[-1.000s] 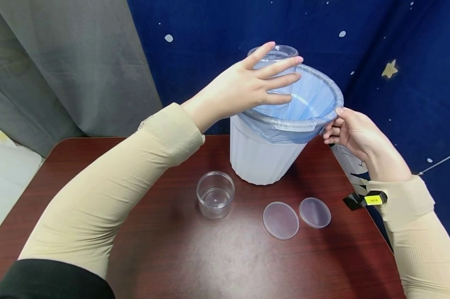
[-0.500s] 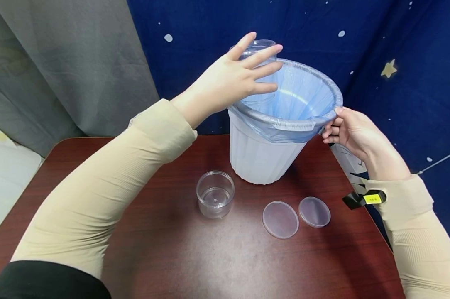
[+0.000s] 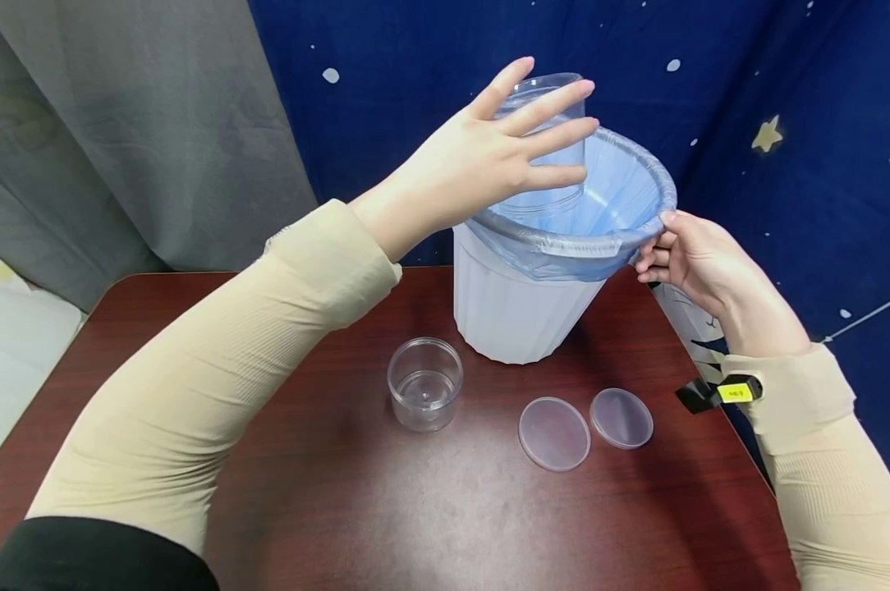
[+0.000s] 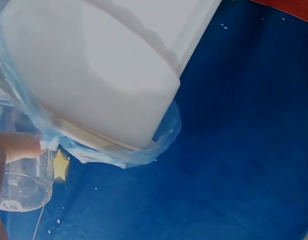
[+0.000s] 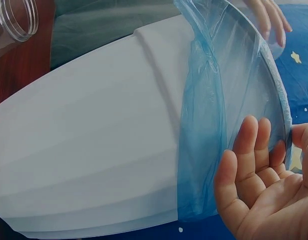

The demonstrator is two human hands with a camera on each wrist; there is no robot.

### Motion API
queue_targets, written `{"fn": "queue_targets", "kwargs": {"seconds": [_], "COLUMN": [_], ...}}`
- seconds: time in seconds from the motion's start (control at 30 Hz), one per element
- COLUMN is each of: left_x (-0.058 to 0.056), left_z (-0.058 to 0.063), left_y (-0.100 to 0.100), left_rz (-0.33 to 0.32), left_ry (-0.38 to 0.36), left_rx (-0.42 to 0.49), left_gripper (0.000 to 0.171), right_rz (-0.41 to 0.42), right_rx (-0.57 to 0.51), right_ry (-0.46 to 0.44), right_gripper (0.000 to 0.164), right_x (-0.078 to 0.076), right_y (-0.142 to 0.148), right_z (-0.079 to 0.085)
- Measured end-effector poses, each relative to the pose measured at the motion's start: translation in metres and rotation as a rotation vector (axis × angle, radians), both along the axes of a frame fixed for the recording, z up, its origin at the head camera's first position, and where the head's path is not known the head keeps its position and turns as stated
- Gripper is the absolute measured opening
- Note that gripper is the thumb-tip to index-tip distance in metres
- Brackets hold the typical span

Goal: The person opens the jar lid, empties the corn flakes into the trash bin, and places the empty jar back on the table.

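My left hand [image 3: 482,160] grips a clear plastic jar [image 3: 556,199] over the left side of the bin's mouth, fingers spread along its near side. In the left wrist view the thumb lies against the jar [image 4: 26,185]. My right hand [image 3: 699,258] pinches the right rim of the white trash bin [image 3: 522,316], thumb on top and other fingers curled below, as the right wrist view also shows. A translucent blue bag [image 3: 556,258] lines the bin and folds over its rim. Another clear jar [image 3: 425,394], without a lid, stands upright on the table.
Two round clear lids [image 3: 554,435] lie flat side by side on the dark red wooden table [image 3: 327,509], in front of the bin. Behind it hangs a dark blue curtain [image 3: 415,74] with stars, beside a grey curtain [image 3: 157,123].
My left hand with the jar moves left, then back right and slightly higher over the bin's mouth. The right hand, bin, lids and standing jar keep their places.
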State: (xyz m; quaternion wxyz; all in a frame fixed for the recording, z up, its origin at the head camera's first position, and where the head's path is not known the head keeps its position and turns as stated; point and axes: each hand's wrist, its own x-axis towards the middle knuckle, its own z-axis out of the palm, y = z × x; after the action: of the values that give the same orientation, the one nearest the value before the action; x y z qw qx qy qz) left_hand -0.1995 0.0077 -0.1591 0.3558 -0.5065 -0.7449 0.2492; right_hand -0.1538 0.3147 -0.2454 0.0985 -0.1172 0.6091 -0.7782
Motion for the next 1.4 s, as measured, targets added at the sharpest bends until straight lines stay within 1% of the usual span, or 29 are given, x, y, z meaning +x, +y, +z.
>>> {"fn": "queue_targets", "kwargs": {"seconds": [0.07, 0.23, 0.3, 0.37, 0.5, 0.63, 0.7, 0.8, 1.07, 1.27, 1.33, 1.4], "left_x": [0.0015, 0.0003, -0.0008, -0.0015, -0.0016, -0.0007, -0.0004, -0.0004, -0.0005, -0.0024, -0.0028, -0.0031], "left_z": [0.0012, 0.0012, 0.0005, -0.0001, -0.0002, 0.0005, 0.0007, 0.0004, 0.0007, 0.0000, -0.0003, 0.0000], "left_y": [0.0006, -0.0022, -0.0037, -0.0044, -0.0037, -0.0028, -0.0029, -0.0030, -0.0018, -0.0055, -0.0074, -0.0088], "left_rz": [0.001, 0.013, 0.023, 0.028, 0.028, 0.052, 0.058, 0.050, 0.059, 0.055, 0.069, 0.105], "left_ry": [-0.007, -0.057, -0.075, -0.076, -0.031, 0.024, 0.037, 0.051, 0.064, 0.059, 0.043, 0.029], "left_rx": [0.001, 0.001, -0.001, -0.010, -0.013, -0.006, 0.002, 0.017, 0.030, 0.045, 0.050, 0.054], "left_gripper": [0.067, 0.056, 0.055, 0.057, 0.059, 0.065, 0.066, 0.065, 0.065, 0.062, 0.061, 0.060], "right_rz": [0.000, -0.004, -0.002, -0.002, -0.006, -0.016, -0.020, -0.020, -0.016, -0.015, -0.016, -0.016], "right_rx": [0.001, -0.005, -0.005, 0.001, 0.006, 0.009, 0.013, 0.014, 0.010, 0.011, 0.011, 0.011], "right_ry": [0.001, -0.001, -0.004, -0.009, -0.015, -0.014, -0.012, -0.010, -0.003, -0.004, -0.004, -0.005], "right_gripper": [0.021, 0.021, 0.020, 0.020, 0.020, 0.020, 0.020, 0.020, 0.021, 0.021, 0.021, 0.021], "right_x": [-0.0001, 0.0000, 0.0001, 0.0001, 0.0000, 0.0000, -0.0001, -0.0003, 0.0000, -0.0001, -0.0002, -0.0003], "right_y": [-0.0001, -0.0003, -0.0003, -0.0005, -0.0009, -0.0010, -0.0010, -0.0009, -0.0007, -0.0007, -0.0007, -0.0005], "right_z": [0.0003, 0.0002, -0.0001, -0.0001, -0.0005, -0.0005, -0.0003, -0.0002, -0.0008, -0.0008, -0.0008, -0.0008]}}
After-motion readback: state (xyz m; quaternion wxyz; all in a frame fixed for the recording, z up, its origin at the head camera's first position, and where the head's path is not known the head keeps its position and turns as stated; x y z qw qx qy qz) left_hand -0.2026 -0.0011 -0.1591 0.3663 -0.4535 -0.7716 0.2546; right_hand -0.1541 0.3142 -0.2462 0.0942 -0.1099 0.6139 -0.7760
